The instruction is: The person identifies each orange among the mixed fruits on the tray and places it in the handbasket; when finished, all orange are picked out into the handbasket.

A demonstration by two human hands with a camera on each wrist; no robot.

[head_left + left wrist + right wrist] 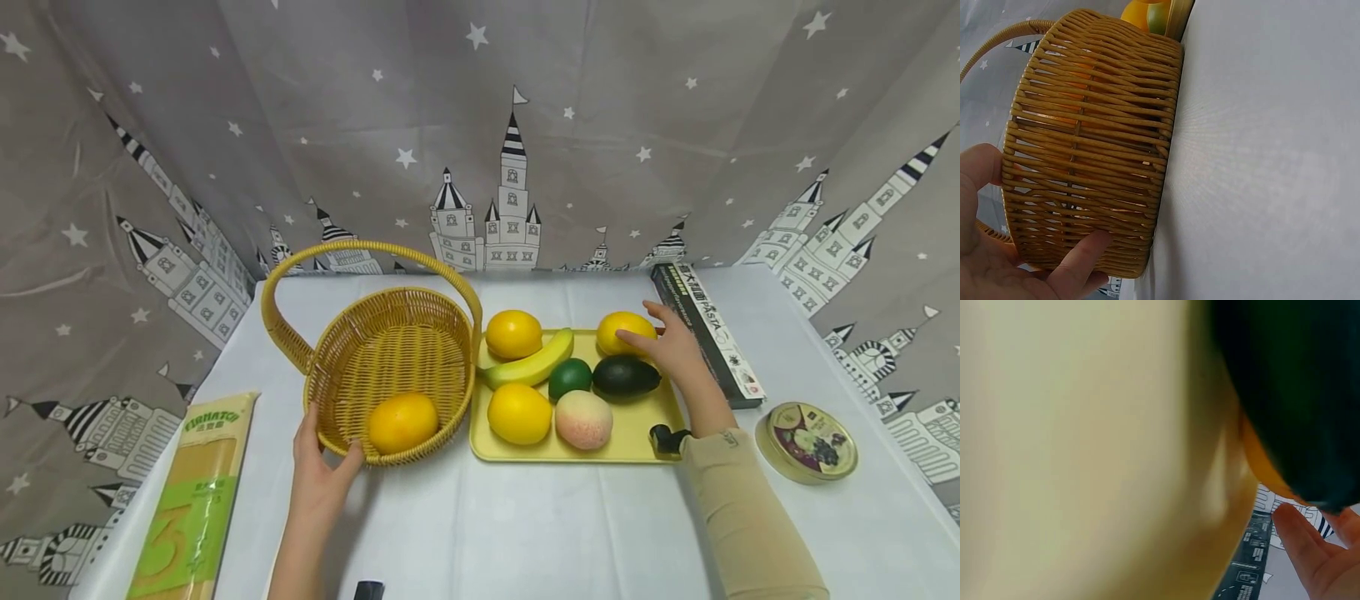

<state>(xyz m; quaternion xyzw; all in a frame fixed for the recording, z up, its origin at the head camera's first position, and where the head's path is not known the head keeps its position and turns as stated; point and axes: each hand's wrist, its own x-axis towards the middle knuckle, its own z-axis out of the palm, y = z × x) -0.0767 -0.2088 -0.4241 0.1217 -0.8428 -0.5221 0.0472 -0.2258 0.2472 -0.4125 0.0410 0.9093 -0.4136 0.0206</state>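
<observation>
Left hand (pixel 322 467): thumb over the near rim of the round golden-brown woven basket (pixel 375 354), fingers against its outer wall, a partial hold on one side. Right hand (pixel 675 342): thumb and fingers spread about the glossy yellow oval fruit (pixel 626 327) at the far right corner of the shallow yellow rectangular tray (pixel 637 443); firm hold not confirmed, as contact is partly hidden. Principal risk: the fruit looks smooth and rounded, so an uneven pinch could send it over the low tray edge towards the long black-and-white pasta box (pixel 707 333). Secondary risk: the dark green avocado-shaped fruit (pixel 626 377) lies just beside it and could be nudged by the thumb. At the basket, pressing down on the near rim might tip it and roll the orange-yellow oval fruit (pixel 402 423) inside; the tall arched handle (pixel 375 246) could obstruct a low carry.
</observation>
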